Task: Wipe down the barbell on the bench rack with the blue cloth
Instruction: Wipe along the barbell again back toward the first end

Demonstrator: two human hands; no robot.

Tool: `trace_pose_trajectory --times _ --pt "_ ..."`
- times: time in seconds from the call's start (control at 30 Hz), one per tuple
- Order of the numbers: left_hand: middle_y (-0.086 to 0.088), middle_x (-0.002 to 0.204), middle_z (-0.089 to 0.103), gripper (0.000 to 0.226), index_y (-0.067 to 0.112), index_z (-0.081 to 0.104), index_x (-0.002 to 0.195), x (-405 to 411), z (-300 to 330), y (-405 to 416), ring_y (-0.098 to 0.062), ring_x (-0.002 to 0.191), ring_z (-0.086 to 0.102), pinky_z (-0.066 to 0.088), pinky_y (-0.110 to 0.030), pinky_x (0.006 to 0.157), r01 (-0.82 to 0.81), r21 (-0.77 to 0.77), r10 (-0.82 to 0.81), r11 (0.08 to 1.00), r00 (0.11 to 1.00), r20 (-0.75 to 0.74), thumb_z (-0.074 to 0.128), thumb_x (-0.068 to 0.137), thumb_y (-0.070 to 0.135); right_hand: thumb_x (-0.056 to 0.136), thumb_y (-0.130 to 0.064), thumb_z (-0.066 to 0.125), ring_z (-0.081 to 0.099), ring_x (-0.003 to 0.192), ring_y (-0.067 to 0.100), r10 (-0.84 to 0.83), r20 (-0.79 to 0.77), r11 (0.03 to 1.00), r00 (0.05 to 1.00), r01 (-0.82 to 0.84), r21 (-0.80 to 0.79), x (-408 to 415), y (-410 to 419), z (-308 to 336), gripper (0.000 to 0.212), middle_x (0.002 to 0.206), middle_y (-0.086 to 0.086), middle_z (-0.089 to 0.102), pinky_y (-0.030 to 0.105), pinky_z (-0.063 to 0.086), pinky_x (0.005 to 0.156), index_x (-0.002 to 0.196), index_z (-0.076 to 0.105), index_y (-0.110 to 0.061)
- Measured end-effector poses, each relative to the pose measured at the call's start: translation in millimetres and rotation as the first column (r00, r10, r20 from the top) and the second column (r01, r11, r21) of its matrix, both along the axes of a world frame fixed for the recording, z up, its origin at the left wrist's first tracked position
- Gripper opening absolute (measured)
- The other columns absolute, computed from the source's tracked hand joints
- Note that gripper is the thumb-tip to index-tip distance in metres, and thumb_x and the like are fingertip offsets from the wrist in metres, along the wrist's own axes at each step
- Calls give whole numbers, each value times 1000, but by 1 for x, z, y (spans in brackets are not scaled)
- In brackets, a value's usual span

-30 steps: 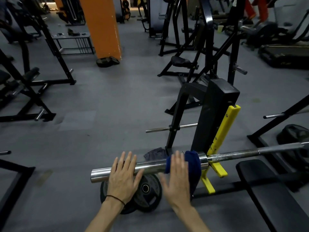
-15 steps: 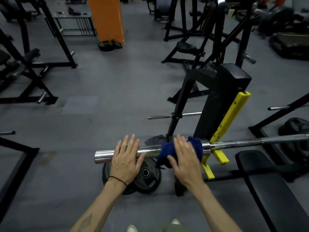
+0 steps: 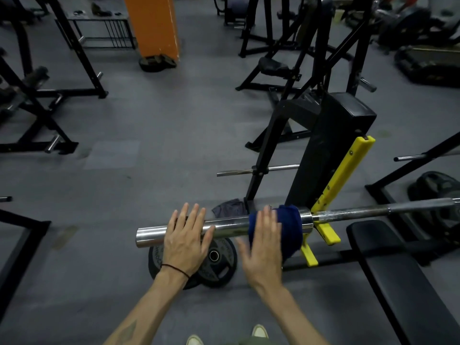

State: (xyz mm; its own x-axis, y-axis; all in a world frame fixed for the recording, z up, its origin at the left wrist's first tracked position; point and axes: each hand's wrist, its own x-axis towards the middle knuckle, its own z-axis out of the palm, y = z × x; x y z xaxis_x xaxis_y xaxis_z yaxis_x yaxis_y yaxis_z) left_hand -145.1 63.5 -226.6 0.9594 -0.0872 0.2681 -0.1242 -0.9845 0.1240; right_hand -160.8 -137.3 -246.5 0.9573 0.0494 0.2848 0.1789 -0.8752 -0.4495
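Observation:
The steel barbell (image 3: pixel 353 212) lies across the bench rack's yellow hook (image 3: pixel 326 231), its thick chrome sleeve pointing left. The blue cloth (image 3: pixel 290 226) is draped around the sleeve just left of the collar. My right hand (image 3: pixel 263 250) lies flat with straight fingers against the cloth's left part, slightly blurred. My left hand (image 3: pixel 185 240) rests flat with spread fingers on the bare sleeve near its left end.
Two black weight plates (image 3: pixel 219 262) lie on the floor under the sleeve. A grey rag (image 3: pixel 229 207) sits behind the bar. The black bench pad (image 3: pixel 398 277) is at the right, the rack upright (image 3: pixel 331 150) behind. Other black machines and an orange pillar (image 3: pixel 154 26) stand farther off.
My right hand has slid back toward me over the cloth, which now hangs smoother around the sleeve. My left hand stays on the sleeve. The view has tilted down slightly.

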Motion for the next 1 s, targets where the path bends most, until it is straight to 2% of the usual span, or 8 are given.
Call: trace_pose_trajectory --times 0.13,0.23,0.37,0.5,0.67,0.73,0.83,1.0 --pt "-10 140 60 76 10 62 135 16 9 2 -30 138 48 33 -48 116 -28 11 29 1000 995 -94 14 104 60 109 -61 27 6 160 20 271 18 943 962 -262 -203 12 -9 1 76 173 8 11 40 9 128 164 20 -9" --pt "-1 159 38 90 19 41 153 32 18 5 -21 150 27 20 -40 122 -32 -6 30 999 977 -211 -2 94 71 110 -57 24 18 159 21 87 48 984 995 -78 -159 24 -47 4 70 170 5 20 36 6 130 161 29 -10" --pt "0 164 25 97 22 27 158 46 24 10 -17 153 17 13 -37 124 22 -63 -39 998 957 -286 -8 86 77 108 -61 25 3 161 22 -8 1 1000 1000 8 21 2 0 2 79 173 9 9 38 0 129 164 18 -7" --pt "-8 154 44 87 13 49 147 36 20 15 -24 147 36 25 -42 121 55 19 -50 998 981 -185 0 99 67 109 -57 29 9 160 22 221 40 958 974 -209 -199 10 -22 -2 74 173 7 11 40 8 129 164 19 -8" --pt "-14 147 53 63 8 63 134 6 -2 39 -33 140 45 34 -51 115 20 28 -19 999 1000 -20 29 103 51 108 -57 28 9 160 24 -60 51 998 997 59 16 6 -20 2 74 173 8 14 38 1 130 163 21 -7" --pt "-13 146 53 62 9 63 134 8 -2 39 -33 140 45 34 -51 115 6 39 -7 999 1000 5 30 103 50 108 -59 29 2 161 24 40 23 999 999 -41 24 -4 16 -1 78 174 8 8 39 -2 129 165 15 -8" --pt "-12 143 57 61 9 66 131 13 -1 34 -32 137 49 36 -49 114 -18 25 19 1000 1000 -16 30 103 50 108 -58 30 13 160 22 226 59 959 972 -212 -188 7 -7 -3 74 172 8 18 40 8 129 163 26 -9" --pt "-11 137 62 57 10 70 125 12 -4 34 -31 133 53 40 -48 111 -49 12 49 999 999 18 35 102 48 108 -58 29 13 160 24 -73 63 997 995 74 -20 11 -27 -2 75 172 7 18 42 6 130 162 27 -6"
